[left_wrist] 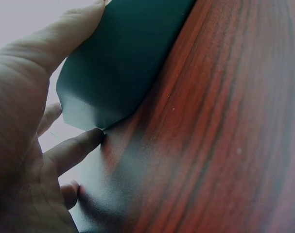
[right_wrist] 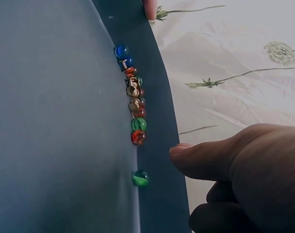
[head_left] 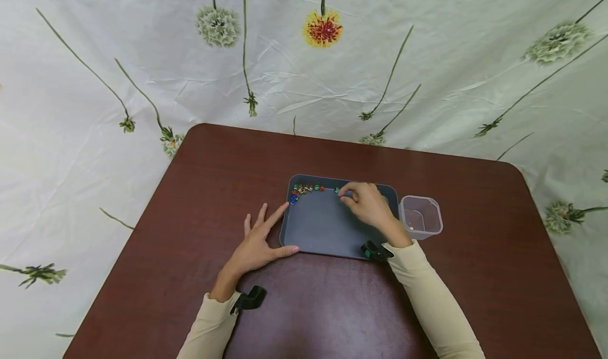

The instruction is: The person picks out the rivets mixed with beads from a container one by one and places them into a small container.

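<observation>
Several glass marbles [right_wrist: 132, 92], blue, red, green and brown, form a line along the far wall and far left corner of a dark grey tray [head_left: 323, 227]. A single green marble [right_wrist: 140, 178] lies a little apart from the end of that line. Over the tray's far side, my right hand [head_left: 368, 206] has its fingertips close to this marble, with bent fingers and nothing visible between them. My left hand [head_left: 254, 248] spreads its fingers at the tray's left side, thumb at the near corner and index finger at the left rim.
Right beside the tray stands a clear plastic container [head_left: 421, 216] with a small pale speck inside. The dark red-brown wooden table [head_left: 465, 274] holds both. Behind it hangs a white floral cloth [head_left: 285, 84].
</observation>
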Motion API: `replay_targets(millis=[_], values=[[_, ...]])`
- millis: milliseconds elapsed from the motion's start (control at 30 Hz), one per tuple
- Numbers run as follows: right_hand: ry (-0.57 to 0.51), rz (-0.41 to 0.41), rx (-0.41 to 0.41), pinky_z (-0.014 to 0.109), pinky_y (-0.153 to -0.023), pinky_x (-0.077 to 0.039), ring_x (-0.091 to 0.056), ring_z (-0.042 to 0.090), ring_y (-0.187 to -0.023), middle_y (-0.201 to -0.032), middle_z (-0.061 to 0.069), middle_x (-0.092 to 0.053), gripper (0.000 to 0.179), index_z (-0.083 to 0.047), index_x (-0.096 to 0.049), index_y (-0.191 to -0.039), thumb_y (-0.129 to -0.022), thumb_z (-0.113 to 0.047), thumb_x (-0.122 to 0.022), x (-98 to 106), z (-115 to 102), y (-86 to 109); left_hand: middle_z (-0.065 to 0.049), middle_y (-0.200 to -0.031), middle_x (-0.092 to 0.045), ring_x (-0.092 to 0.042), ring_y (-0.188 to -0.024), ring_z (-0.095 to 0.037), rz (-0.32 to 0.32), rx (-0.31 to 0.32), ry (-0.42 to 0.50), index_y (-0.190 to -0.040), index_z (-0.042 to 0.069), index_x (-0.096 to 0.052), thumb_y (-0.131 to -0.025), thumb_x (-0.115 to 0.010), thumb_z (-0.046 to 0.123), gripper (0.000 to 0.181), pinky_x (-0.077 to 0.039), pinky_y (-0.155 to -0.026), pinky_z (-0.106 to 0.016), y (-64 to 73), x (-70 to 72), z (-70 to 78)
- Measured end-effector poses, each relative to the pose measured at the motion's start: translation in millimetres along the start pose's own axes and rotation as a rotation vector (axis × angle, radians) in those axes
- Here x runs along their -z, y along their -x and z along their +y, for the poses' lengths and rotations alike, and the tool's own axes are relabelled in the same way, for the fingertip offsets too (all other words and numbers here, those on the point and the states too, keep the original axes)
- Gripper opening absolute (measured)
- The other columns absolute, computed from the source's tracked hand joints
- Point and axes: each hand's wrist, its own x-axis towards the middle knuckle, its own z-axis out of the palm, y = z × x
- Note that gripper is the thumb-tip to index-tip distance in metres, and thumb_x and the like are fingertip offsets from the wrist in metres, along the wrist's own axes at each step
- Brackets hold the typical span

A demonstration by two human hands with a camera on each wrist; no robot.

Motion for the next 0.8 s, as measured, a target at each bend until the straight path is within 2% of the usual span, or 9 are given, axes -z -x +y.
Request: replay_targets(millis=[533, 800], values=[[-0.009, -0.061, 0.005, 0.022, -0.041, -0.023, -0.027, 0.008, -0.038, -0.044, -0.006, -0.033, 0.015, -0.008, -0.076, -0.107, -0.097, -0.015, -0.068, -19.8, -12.2, -15.9, -0.008, -0.164, -0.03, 0.003, -0.156, -0.037, -0.003, -0.009, -0.004, -0.16, 0.034, -0.024, -0.08, -0.081, 0.051, 0.1, 0.015, -0.115, -0.068, -2.8, -1.4, -0.8], [-0.005, -0.084, 0.012, 0.021, -0.041, -0.026, -0.034, 0.009, -0.039, -0.046, -0.004, -0.038, 0.014, -0.011, -0.076, -0.106, -0.098, -0.017, -0.067, -36.3, -20.7, -25.7, -0.008, -0.163, -0.031, 0.002, -0.156, -0.036, 0.003, -0.008, -0.004, -0.16, 0.034, -0.024, -0.08, -0.082, 0.051, 0.1, 0.015, -0.115, -0.067, -1.2, -0.8, -2.2]])
